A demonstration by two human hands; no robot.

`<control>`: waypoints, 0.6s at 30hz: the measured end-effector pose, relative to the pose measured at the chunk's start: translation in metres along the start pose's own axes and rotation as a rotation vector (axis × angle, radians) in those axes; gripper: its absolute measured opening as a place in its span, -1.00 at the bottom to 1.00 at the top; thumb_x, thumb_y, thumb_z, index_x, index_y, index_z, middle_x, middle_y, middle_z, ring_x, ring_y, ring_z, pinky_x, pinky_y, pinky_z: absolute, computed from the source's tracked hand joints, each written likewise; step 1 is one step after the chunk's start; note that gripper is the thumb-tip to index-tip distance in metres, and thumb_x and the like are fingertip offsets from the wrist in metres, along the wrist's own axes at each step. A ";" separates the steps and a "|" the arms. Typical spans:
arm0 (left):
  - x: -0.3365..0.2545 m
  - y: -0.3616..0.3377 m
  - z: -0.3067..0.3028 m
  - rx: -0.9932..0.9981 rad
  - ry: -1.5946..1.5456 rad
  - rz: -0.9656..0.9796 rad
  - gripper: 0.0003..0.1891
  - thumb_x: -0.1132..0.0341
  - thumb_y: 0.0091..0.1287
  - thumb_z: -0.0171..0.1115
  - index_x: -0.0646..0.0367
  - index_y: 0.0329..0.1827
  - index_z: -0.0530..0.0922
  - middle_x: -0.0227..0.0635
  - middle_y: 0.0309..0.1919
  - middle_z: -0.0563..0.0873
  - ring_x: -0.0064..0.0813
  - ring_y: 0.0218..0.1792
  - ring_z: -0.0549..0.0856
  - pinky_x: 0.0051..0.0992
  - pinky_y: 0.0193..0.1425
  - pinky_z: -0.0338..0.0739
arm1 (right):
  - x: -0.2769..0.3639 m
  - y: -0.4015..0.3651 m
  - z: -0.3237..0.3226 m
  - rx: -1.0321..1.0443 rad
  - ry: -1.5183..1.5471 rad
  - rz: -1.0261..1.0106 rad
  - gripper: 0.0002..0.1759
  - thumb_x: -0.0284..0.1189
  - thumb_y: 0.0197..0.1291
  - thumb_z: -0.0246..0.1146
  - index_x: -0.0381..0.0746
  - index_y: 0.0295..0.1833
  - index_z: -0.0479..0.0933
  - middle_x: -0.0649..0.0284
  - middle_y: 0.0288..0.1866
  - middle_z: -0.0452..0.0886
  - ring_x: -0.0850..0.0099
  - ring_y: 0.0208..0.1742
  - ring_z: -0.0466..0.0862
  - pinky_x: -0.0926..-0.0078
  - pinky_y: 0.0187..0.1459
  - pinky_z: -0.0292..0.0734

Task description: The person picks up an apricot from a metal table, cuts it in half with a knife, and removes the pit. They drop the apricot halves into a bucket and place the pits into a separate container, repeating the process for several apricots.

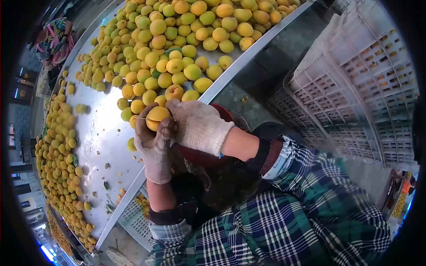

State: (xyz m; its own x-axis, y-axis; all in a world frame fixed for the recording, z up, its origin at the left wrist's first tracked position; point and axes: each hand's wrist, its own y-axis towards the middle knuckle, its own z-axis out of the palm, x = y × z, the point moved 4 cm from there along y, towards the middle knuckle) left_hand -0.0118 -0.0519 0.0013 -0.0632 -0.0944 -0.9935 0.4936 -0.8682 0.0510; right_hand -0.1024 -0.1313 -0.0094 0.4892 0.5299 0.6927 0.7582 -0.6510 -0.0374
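Note:
My left hand (155, 148), in a pale glove with stained fingertips, is closed around a yellow apricot (158, 114). A split or cut line runs across the fruit. My right hand (197, 122), in a knitted off-white glove, is closed right against the apricot's other side. What its fingers hold is hidden, though a thin pale line shows at the fruit. Both hands are over the near edge of a metal table (100, 142), beside a heap of apricots (177, 66). Below my right wrist sits a red container (199, 156), partly covered by my hands.
Stacked pale plastic crates (350, 84) with fruit inside stand on the right. Another row of apricots (57, 155) lies along the table's far side. A person (55, 42) in patterned clothing is at the upper left. A light crate (135, 219) stands under the table edge.

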 end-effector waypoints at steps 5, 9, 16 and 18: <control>0.011 0.004 -0.005 0.067 0.254 0.173 -0.53 0.38 0.26 0.39 0.38 0.19 0.47 -0.28 -0.04 0.59 -0.46 -0.04 0.61 -0.50 0.17 0.47 | -0.005 -0.004 0.000 -0.034 -0.046 0.041 -0.63 -0.30 0.19 0.20 -0.21 0.08 0.47 0.07 -0.19 0.70 0.09 -0.06 0.70 0.14 -0.10 0.63; 0.006 0.001 -0.003 0.115 0.428 0.266 -0.56 0.45 0.25 0.36 0.39 0.17 0.48 -0.23 0.00 0.59 -0.42 0.04 0.58 -0.47 0.22 0.43 | -0.007 -0.007 -0.002 -0.011 -0.046 0.032 -0.67 -0.28 0.18 0.20 -0.20 0.02 0.52 0.07 -0.17 0.70 0.10 -0.06 0.70 0.16 -0.08 0.62; 0.006 -0.001 -0.005 0.101 0.453 0.264 -0.58 0.45 0.25 0.30 0.39 0.16 0.47 -0.10 0.05 0.56 -0.29 0.08 0.58 -0.39 0.28 0.38 | -0.006 0.000 0.002 -0.011 0.030 -0.150 -0.71 -0.32 0.09 0.23 -0.23 -0.10 0.59 0.02 -0.13 0.69 0.08 -0.05 0.68 0.25 0.00 0.60; 0.010 -0.002 -0.010 0.102 0.466 0.286 -0.58 0.44 0.25 0.28 0.39 0.17 0.47 -0.08 0.04 0.58 -0.26 0.09 0.58 -0.38 0.29 0.37 | -0.012 0.005 0.008 -0.019 0.074 -0.160 -0.70 -0.35 0.09 0.22 -0.21 -0.06 0.57 0.02 -0.15 0.69 0.10 -0.07 0.68 0.26 -0.01 0.59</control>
State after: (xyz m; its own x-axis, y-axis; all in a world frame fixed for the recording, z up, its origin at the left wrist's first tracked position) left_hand -0.0048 -0.0466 -0.0096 0.4630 -0.1275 -0.8771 0.3468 -0.8846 0.3117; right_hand -0.1011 -0.1367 -0.0235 0.3293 0.5864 0.7401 0.8150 -0.5723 0.0908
